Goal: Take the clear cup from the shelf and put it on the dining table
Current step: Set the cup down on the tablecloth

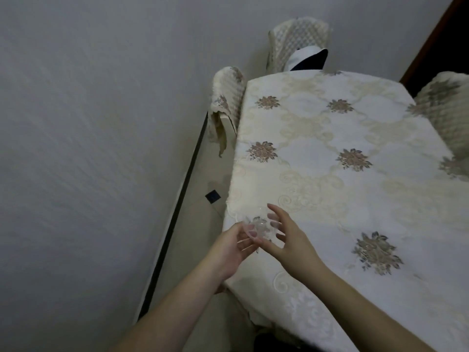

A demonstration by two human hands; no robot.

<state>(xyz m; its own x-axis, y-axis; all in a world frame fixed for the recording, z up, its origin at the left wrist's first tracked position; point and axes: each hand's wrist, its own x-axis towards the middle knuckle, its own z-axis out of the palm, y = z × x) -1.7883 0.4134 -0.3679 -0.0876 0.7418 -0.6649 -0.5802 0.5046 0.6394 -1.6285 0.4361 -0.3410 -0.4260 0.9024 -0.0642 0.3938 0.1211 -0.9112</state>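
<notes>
clear cup [258,228]: held between both hands above the bench [355,189] corner | left hand [234,246]: fingers curled on the cup | right hand [286,237]: fingers spread, touching cup's far side | bench surface lies right of the cup; right hand nearer it

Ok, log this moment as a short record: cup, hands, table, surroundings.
cup: clear cup, held over the dining table's near-left corner
left hand: left hand with fingers on the cup's left side
right hand: right hand, open, fingers spread beside the cup
table: dining table under a cream floral tablecloth
surroundings: covered chairs around the table, grey wall at left
</notes>
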